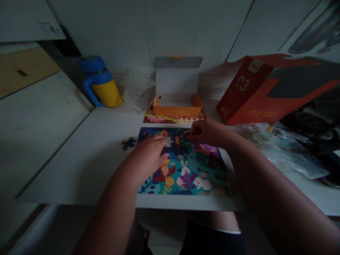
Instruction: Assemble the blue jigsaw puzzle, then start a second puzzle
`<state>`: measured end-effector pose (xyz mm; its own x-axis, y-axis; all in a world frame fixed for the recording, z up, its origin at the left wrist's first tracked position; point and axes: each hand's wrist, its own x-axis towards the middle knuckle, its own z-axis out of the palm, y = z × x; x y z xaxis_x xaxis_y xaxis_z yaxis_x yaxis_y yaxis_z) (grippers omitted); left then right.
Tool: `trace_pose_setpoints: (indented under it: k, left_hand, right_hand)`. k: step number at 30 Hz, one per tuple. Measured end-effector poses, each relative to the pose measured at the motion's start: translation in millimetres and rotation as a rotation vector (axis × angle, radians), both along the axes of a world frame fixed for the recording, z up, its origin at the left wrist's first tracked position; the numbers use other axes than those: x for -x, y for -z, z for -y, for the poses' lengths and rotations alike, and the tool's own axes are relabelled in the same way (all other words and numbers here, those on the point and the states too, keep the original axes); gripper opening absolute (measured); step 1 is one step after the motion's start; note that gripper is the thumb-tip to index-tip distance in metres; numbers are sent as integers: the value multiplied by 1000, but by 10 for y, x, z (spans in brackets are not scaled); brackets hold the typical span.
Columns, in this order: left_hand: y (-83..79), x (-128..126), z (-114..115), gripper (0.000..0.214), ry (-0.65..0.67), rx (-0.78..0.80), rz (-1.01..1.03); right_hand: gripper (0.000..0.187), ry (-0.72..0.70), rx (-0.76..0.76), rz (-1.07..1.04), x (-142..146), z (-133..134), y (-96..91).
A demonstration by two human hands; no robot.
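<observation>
A colourful jigsaw puzzle [186, 159] with rabbits, flowers and a bear-like animal lies flat on the white table. In its upper left part a pale gap [169, 142] shows the tabletop. My left hand [151, 150] rests on the puzzle's left side beside this gap, thumb apart from the bent fingers, nothing seen in it. My right hand [204, 132] is closed at the puzzle's top edge, fingertips pressed together and pointing down; whatever they may hold is hidden. Left of the puzzle lies a loose puzzle piece or small joined cluster [129, 143].
Behind the puzzle, an opened orange box [177, 110] stands on a printed sheet [162, 119]. A blue and yellow jug [102, 83] and crumpled clear plastic [139, 90] are at back left. On the right are a large red box [249, 88] and plastic bags [278, 145].
</observation>
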<state>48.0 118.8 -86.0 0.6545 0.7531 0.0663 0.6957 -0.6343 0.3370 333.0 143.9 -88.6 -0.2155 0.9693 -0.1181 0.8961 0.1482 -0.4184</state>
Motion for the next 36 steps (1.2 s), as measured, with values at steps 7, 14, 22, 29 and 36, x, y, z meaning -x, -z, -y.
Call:
trace_pose_setpoints:
  k: [7, 14, 22, 29, 36]
  left_hand:
    - [14, 1, -2, 9, 9, -7, 2]
    - [22, 5, 1, 9, 11, -12, 5]
    - [27, 4, -16, 7, 16, 7, 8]
    - [16, 7, -5, 7, 11, 20, -10]
    - [13, 7, -1, 9, 5, 22, -9]
  right_hand:
    - [22, 49, 24, 88, 82, 29, -61]
    - [20, 23, -27, 119, 155, 52, -80]
    - [20, -59, -52, 51, 154, 78, -63]
    - [31, -130, -51, 43, 151, 80, -63]
    - [28, -138, -67, 64, 149, 70, -46]
